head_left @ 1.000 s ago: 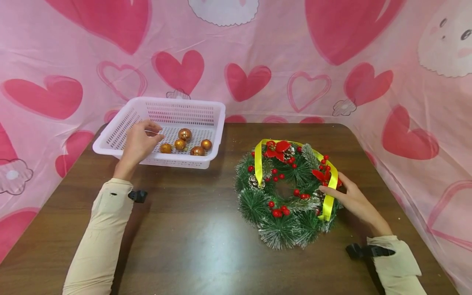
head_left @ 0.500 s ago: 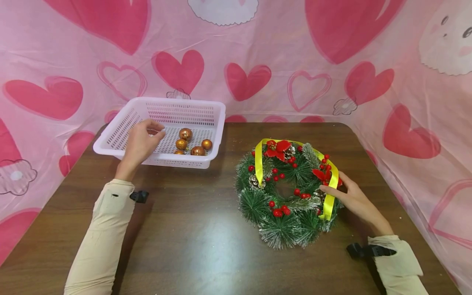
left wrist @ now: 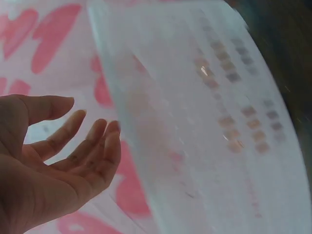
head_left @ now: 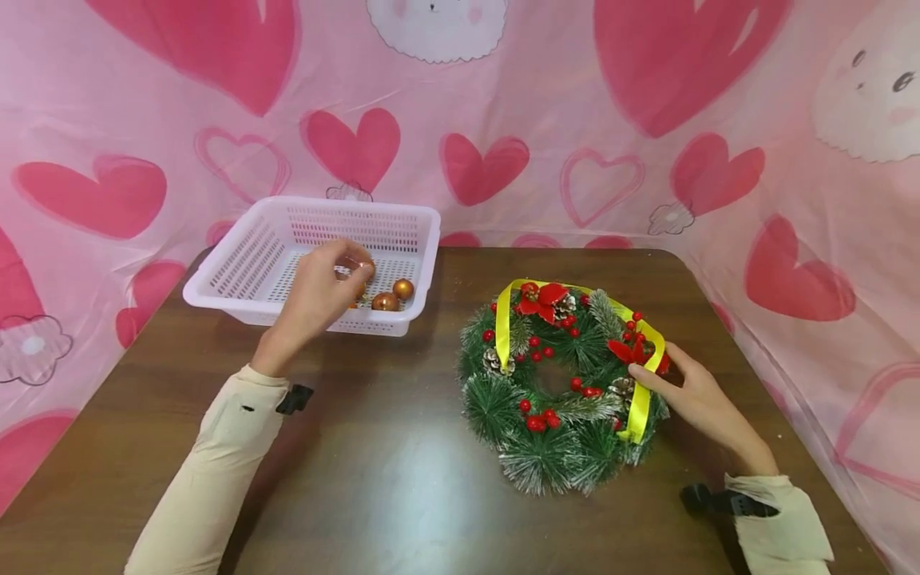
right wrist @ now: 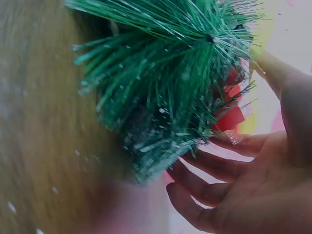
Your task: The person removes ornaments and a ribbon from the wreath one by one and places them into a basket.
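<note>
My left hand [head_left: 316, 295] reaches over the white plastic basket [head_left: 237, 300], thumb and fingers parted. Orange-gold bauble ornaments lie in the basket; one bauble [head_left: 403, 288] and a shiny larger bauble [head_left: 386, 302] show to the right of the fingertips, while others are partly hidden behind the hand. In the left wrist view, nothing sits between thumb and fingers. My right hand [head_left: 707, 403] holds the right edge of a green Christmas wreath [head_left: 496, 411], thumb on top near a yellow ribbon [head_left: 637, 411], fingers curled along its outer side. Red berries, red flowers and pinecones decorate the wreath.
A brown wooden table [head_left: 374, 495] carries the basket at the back left and the wreath on the right. Behind and beside it hangs a pink heart-patterned cloth [head_left: 546, 96].
My left hand has moved right across the basket, closer over the baubles, and now covers some of them. My right hand keeps its place on the wreath. The head view tilts slightly.
</note>
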A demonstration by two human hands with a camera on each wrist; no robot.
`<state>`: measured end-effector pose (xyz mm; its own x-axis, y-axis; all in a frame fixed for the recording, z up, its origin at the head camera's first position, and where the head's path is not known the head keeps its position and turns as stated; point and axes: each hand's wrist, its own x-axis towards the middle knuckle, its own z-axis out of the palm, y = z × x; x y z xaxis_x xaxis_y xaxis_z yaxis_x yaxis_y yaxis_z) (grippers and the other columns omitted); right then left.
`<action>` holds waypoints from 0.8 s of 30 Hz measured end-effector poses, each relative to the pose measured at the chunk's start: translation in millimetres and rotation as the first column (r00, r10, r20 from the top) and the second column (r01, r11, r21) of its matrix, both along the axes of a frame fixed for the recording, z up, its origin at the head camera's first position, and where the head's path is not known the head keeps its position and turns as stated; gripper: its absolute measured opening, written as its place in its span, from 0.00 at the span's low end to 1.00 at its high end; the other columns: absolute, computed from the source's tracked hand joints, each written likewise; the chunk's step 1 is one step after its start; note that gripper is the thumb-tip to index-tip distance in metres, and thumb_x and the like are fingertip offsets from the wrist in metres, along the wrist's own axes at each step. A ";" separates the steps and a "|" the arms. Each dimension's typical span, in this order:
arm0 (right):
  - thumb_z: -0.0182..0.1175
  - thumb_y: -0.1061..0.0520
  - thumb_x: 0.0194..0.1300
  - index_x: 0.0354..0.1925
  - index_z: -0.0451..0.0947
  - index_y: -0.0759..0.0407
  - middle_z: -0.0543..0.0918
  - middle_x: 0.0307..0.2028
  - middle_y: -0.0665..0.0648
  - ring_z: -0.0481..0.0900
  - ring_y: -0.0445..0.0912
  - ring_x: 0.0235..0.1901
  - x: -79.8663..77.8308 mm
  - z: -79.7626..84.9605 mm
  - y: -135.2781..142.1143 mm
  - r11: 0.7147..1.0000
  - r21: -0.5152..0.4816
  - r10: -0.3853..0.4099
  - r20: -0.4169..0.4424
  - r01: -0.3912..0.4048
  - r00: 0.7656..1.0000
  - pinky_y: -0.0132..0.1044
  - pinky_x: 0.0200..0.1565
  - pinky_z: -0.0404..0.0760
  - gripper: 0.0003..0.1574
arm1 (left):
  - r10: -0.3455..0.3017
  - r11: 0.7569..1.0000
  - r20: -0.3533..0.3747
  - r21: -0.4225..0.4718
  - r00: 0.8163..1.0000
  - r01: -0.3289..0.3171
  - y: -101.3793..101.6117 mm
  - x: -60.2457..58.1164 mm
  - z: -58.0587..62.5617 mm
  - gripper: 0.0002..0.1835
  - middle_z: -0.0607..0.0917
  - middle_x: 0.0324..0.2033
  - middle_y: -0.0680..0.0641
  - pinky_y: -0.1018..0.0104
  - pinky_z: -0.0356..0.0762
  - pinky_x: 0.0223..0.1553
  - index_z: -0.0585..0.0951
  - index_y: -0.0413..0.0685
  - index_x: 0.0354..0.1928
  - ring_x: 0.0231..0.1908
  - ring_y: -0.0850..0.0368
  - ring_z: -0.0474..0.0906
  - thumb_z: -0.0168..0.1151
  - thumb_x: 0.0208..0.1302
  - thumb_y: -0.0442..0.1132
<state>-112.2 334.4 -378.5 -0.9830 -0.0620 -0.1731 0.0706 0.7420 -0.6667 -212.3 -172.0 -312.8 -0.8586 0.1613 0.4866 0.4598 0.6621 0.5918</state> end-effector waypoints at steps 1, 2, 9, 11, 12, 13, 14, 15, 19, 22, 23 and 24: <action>0.54 0.32 0.69 0.78 0.41 0.64 0.53 0.73 0.75 0.51 0.73 0.70 1.3 0.3 -0.7 1.000 0.008 -0.009 -0.017 0.009 1.000 0.77 0.59 0.55 0.59 | -0.020 1.000 -0.011 -0.009 1.000 0.020 5.9 3.9 0.8 0.07 0.86 0.39 0.40 0.50 0.81 0.41 0.82 0.38 0.43 0.39 0.47 0.82 0.63 0.64 0.33; 0.54 0.32 0.69 0.78 0.44 0.64 0.56 0.72 0.74 0.55 0.72 0.69 2.5 0.8 -1.3 1.000 0.010 -0.018 -0.038 0.019 0.999 0.76 0.59 0.57 0.58 | -0.042 0.999 -0.026 -0.014 0.999 0.042 12.0 7.8 2.1 0.07 0.85 0.38 0.40 0.50 0.80 0.40 0.82 0.38 0.43 0.38 0.48 0.82 0.63 0.64 0.32; 0.61 0.43 0.69 0.78 0.46 0.52 0.67 0.66 0.70 0.71 0.66 0.59 8.3 8.1 -4.9 0.995 -0.072 -0.084 -0.296 0.065 0.952 0.45 0.57 0.77 0.51 | -0.271 0.961 -0.074 -0.077 0.960 0.265 65.0 28.7 10.8 0.10 0.84 0.40 0.41 0.58 0.81 0.35 0.81 0.37 0.46 0.36 0.53 0.83 0.65 0.63 0.31; 0.63 0.46 0.69 0.78 0.50 0.50 0.70 0.63 0.67 0.73 0.62 0.57 8.3 9.8 -5.3 0.994 -0.083 -0.090 -0.344 0.065 0.935 0.28 0.54 0.75 0.49 | -0.341 0.937 -0.060 -0.105 0.938 0.334 82.1 32.7 10.6 0.11 0.83 0.41 0.43 0.59 0.81 0.38 0.81 0.38 0.47 0.37 0.54 0.83 0.65 0.64 0.33; 0.63 0.47 0.68 0.77 0.53 0.50 0.72 0.62 0.66 0.74 0.59 0.56 8.3 10.0 -5.4 0.994 -0.088 -0.092 -0.360 0.064 0.928 0.21 0.51 0.72 0.47 | -0.369 0.924 -0.050 -0.125 0.928 0.361 90.9 34.2 10.2 0.11 0.83 0.43 0.43 0.60 0.81 0.40 0.81 0.38 0.48 0.38 0.54 0.83 0.65 0.65 0.34; 0.64 0.48 0.68 0.75 0.56 0.50 0.73 0.61 0.64 0.75 0.54 0.55 8.2 9.7 -5.3 0.994 -0.091 -0.094 -0.372 0.064 0.924 0.16 0.48 0.68 0.44 | -0.389 0.913 -0.040 -0.151 0.921 0.379 99.4 35.2 9.4 0.12 0.83 0.44 0.44 0.61 0.81 0.41 0.80 0.39 0.49 0.39 0.54 0.82 0.65 0.65 0.35; 0.64 0.49 0.68 0.74 0.59 0.51 0.74 0.60 0.62 0.75 0.50 0.54 8.1 9.1 -5.2 0.993 -0.097 -0.094 -0.381 0.061 0.920 0.14 0.48 0.68 0.42 | -0.405 0.901 -0.024 -0.179 0.914 0.395 107.3 35.8 7.8 0.14 0.82 0.46 0.44 0.60 0.81 0.43 0.80 0.39 0.51 0.41 0.54 0.82 0.65 0.66 0.35; 0.64 0.49 0.68 0.72 0.62 0.52 0.76 0.59 0.61 0.76 0.46 0.53 8.0 8.2 -5.2 0.993 -0.104 -0.093 -0.386 0.057 0.918 0.14 0.48 0.68 0.39 | -0.415 0.890 -0.009 -0.214 0.910 0.403 114.7 36.1 5.8 0.15 0.81 0.48 0.44 0.60 0.81 0.45 0.80 0.40 0.53 0.43 0.54 0.81 0.65 0.66 0.36; 0.64 0.51 0.68 0.66 0.71 0.53 0.78 0.57 0.56 0.76 0.34 0.49 8.5 3.9 -6.1 0.990 -0.129 -0.097 -0.393 0.050 0.914 0.15 0.48 0.70 0.31 | -0.426 0.837 0.050 -0.357 0.903 0.414 134.4 35.6 -5.9 0.20 0.77 0.55 0.43 0.58 0.78 0.50 0.77 0.42 0.60 0.50 0.52 0.77 0.63 0.68 0.37; 0.63 0.51 0.69 0.64 0.74 0.53 0.80 0.55 0.55 0.77 0.31 0.47 9.7 1.3 -6.9 0.989 -0.139 -0.103 -0.407 0.050 0.908 0.15 0.47 0.71 0.27 | -0.432 0.806 0.075 -0.414 0.899 0.423 139.9 35.8 -15.0 0.21 0.76 0.57 0.41 0.56 0.78 0.50 0.76 0.43 0.63 0.50 0.50 0.76 0.61 0.69 0.36; 0.63 0.52 0.69 0.63 0.75 0.52 0.80 0.55 0.56 0.77 0.30 0.47 10.1 0.6 -6.6 0.988 -0.142 -0.107 -0.410 0.053 0.906 0.15 0.46 0.72 0.26 | -0.433 0.800 0.080 -0.425 0.898 0.424 140.6 35.9 -17.4 0.22 0.75 0.57 0.40 0.56 0.78 0.49 0.76 0.43 0.63 0.49 0.49 0.76 0.61 0.69 0.36; 0.63 0.52 0.69 0.62 0.75 0.52 0.81 0.54 0.56 0.78 0.30 0.46 10.3 -0.1 -6.0 0.989 -0.141 -0.109 -0.417 0.054 0.902 0.15 0.46 0.72 0.25 | -0.432 0.794 0.083 -0.438 0.898 0.422 141.4 35.9 -19.5 0.22 0.75 0.56 0.40 0.57 0.79 0.48 0.76 0.44 0.64 0.48 0.49 0.76 0.61 0.69 0.36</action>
